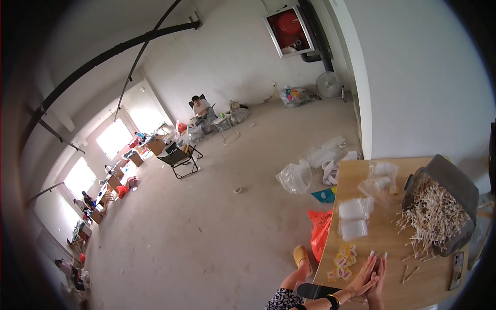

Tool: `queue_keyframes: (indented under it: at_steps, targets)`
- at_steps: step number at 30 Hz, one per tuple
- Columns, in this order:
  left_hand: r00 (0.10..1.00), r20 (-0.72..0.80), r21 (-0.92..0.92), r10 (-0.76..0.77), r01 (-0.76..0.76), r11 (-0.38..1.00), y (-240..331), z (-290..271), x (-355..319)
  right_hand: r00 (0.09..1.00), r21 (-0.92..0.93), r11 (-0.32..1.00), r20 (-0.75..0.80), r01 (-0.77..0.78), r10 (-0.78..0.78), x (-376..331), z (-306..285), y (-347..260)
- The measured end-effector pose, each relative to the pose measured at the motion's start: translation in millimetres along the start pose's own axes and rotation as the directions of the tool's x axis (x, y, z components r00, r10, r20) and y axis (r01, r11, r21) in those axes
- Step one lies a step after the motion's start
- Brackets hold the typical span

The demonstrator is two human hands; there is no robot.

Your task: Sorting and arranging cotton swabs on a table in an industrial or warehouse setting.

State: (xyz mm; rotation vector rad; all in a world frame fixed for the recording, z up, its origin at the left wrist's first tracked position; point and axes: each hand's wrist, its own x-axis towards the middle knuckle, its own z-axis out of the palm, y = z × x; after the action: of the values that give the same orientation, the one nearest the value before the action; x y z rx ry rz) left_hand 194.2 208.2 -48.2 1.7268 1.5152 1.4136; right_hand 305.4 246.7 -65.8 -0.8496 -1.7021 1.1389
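Observation:
My left hand and my right hand are pressed together, palm to palm with straight fingers, low over the near part of the wooden table. Between them they hold a bundle of cotton swabs, whose white tips stick out past the fingertips. The rest of the bundle is mostly hidden by my hands. Left of the hands lie several small yellow-and-white labels. To the right, a few loose cotton swabs rest on the tabletop. A tipped grey bin spills a large heap of cotton swabs.
Clear plastic bags lie on the table's far left, and a phone at its right edge. A red plastic bag hangs beside the table. On the floor beyond are clear bags and a folding chair. A person sits far off.

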Motion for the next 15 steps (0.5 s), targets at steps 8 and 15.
queue_keyframes:
  at_steps: [8,15]
  targets:
    - [0.921,0.293,0.751,-0.256,-0.056,0.657,35.6,-17.8,10.6,0.996,-0.457,0.889,-0.066,0.024,-0.060,-21.7,-40.6,-14.1]
    - [0.837,0.350,0.795,-0.421,-0.028,0.605,55.6,-18.7,25.7,0.996,-0.466,0.880,-0.056,-0.091,0.073,-17.2,-46.3,-31.5]
